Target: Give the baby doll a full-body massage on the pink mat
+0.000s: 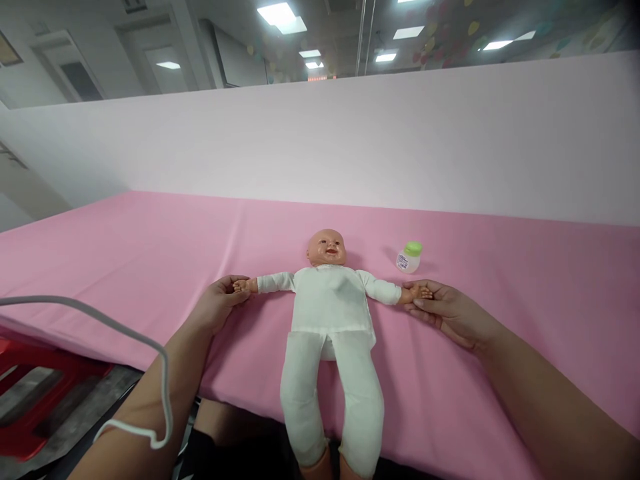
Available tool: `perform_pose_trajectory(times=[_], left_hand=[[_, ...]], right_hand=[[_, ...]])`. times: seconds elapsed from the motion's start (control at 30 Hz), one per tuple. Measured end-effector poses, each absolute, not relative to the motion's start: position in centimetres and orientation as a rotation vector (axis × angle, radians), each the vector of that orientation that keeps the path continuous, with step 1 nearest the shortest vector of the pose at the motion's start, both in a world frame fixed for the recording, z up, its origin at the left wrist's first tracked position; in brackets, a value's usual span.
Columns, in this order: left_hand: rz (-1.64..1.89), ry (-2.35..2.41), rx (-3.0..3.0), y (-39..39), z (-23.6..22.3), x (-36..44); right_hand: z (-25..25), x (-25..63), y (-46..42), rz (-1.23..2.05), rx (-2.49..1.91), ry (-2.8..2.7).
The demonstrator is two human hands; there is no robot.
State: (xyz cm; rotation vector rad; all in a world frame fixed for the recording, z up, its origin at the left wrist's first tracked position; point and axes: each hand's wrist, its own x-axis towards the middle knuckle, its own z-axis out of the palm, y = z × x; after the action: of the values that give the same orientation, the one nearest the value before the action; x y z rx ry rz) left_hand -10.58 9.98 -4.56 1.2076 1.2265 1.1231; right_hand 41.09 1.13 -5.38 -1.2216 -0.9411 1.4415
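A baby doll [332,300] in a white top and white trousers lies on its back on a pink sheet [175,247]. Both its arms are stretched out sideways, and its feet reach past the front edge. My left hand [220,301] grips the doll's hand on the left, thumb on top. On the other side my right hand [445,308] holds the doll's other hand between thumb and fingers. Just beyond my right hand stands a small clear bottle with a green cap [410,257], touched by neither hand.
A white cable [163,380] loops over my left forearm. At the lower left, a red plastic stool [55,393] stands on the floor. Behind the sheet rises a low white wall [320,147], with glass above it.
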Motion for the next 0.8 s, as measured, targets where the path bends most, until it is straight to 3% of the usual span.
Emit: perform_pose_trajectory(times=[0.57,0.8], left_hand=[[1.302,1.202,1.182,9.6,-4.3,-9.3],[1.42,1.186,1.111,9.8,-2.6,-8.0]], right_hand=[[-5.9,41.2,2.0,1.097,-1.295,-0.899],[-2.3,39.6,1.8,0.882,-1.373,-0.869]])
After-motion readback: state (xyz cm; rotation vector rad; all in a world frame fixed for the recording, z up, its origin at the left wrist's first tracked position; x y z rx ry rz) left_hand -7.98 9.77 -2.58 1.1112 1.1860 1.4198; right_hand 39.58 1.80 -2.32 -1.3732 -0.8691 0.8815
